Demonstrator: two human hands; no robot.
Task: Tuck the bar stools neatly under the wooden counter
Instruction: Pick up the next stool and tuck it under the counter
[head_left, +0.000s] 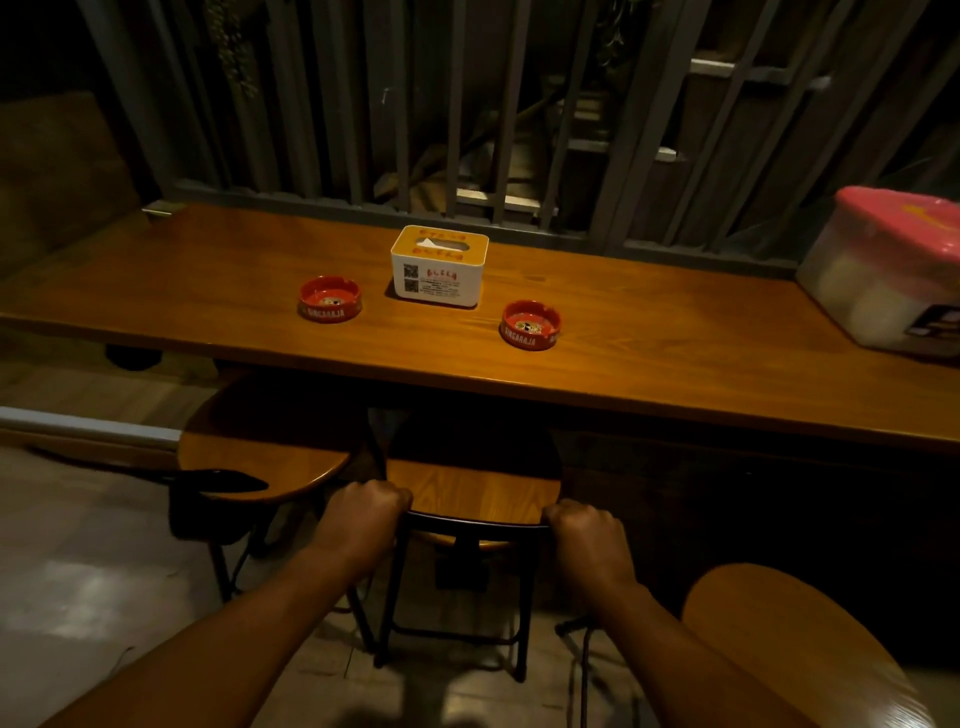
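A long wooden counter (649, 358) runs across the view against a grey railing. Directly below me stands the middle bar stool (472, 493), a round wooden seat on a black metal frame, its far half under the counter's edge. My left hand (363, 519) grips the seat's near left rim and my right hand (587, 540) grips the near right rim. A second stool (265, 452) stands to the left, partly under the counter, with a black backrest toward me. A third stool (789, 644) sits at the lower right, fully out from under the counter.
On the counter stand a white tissue box (439, 267), two red ashtrays (330, 299) (530, 325) and a pink-lidded plastic container (893, 270) at the right end. A pale raised step (88, 426) crosses the tiled floor on the left.
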